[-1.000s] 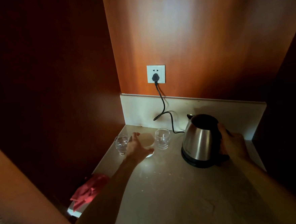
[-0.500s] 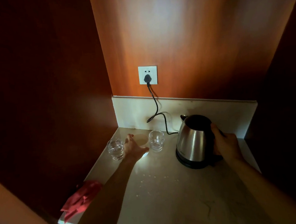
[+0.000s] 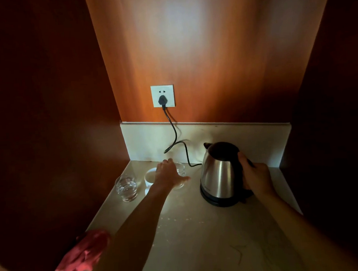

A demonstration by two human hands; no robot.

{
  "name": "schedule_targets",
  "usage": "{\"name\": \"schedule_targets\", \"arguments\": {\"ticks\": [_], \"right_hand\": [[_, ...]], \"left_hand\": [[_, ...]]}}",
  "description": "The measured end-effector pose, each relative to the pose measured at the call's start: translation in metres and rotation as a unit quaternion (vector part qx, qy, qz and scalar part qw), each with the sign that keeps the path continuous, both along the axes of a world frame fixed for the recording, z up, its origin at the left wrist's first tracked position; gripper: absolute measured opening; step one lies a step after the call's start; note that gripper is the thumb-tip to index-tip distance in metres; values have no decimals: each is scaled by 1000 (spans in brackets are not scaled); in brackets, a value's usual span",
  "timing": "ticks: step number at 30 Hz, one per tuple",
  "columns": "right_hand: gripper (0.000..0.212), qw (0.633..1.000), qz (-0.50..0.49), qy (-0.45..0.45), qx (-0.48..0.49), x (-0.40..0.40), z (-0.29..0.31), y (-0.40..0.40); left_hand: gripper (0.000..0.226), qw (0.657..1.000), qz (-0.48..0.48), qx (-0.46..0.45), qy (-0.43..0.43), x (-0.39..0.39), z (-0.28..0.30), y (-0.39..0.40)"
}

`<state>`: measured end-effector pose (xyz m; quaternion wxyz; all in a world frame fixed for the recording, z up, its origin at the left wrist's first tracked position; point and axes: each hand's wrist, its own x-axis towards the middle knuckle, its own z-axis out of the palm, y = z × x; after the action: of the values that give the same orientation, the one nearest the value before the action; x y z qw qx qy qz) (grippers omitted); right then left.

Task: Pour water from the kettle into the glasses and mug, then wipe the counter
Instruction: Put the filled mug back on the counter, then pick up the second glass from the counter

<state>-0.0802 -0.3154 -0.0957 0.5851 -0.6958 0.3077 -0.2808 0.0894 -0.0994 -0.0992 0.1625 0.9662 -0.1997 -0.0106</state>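
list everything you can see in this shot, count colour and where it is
kettle: 1, steel with black lid, handle and base, right side of counter
glasses: 2, clear; one at the left of the row, one mostly hidden behind the left hand
mug: 1, white, between the glasses
cloth: 1, red, front left edge of counter
counter: 1, pale stone, with a pale upstand at the back
socket: 1, white, on the wooden back wall
plug and cord: 1, black, running from socket down towards the kettle
left hand: 1, reaching over the mug to the hidden glass, grip unclear
right hand: 1, grip round the kettle handle
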Motion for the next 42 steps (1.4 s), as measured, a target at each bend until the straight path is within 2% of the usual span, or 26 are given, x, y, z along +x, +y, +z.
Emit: {"name": "schedule_targets", "arguments": {"ticks": [6, 13, 18, 23, 27, 42], "right_hand": [[71, 1000, 0, -4, 1, 2, -4, -3], [69, 1000, 11, -10, 1, -1, 0, -2], [68, 1000, 3, -6, -9, -5, 6, 1], [68, 1000, -4, 1, -1, -7, 10, 3], [66, 1000, -6, 14, -1, -10, 13, 6], [68, 999, -13, 38, 6, -15, 19, 14]], "left_hand": [[83, 999, 26, -9, -32, 14, -5, -11], [85, 988, 30, -148, -26, -14, 3, -8], [83, 977, 1, -211, -21, -59, 2, 9], [82, 980, -12, -198, 7, -104, -11, 40], [85, 982, 4, -187, -13, -130, -22, 62], [86, 982, 15, -184, -27, -168, -42, 92]]}}
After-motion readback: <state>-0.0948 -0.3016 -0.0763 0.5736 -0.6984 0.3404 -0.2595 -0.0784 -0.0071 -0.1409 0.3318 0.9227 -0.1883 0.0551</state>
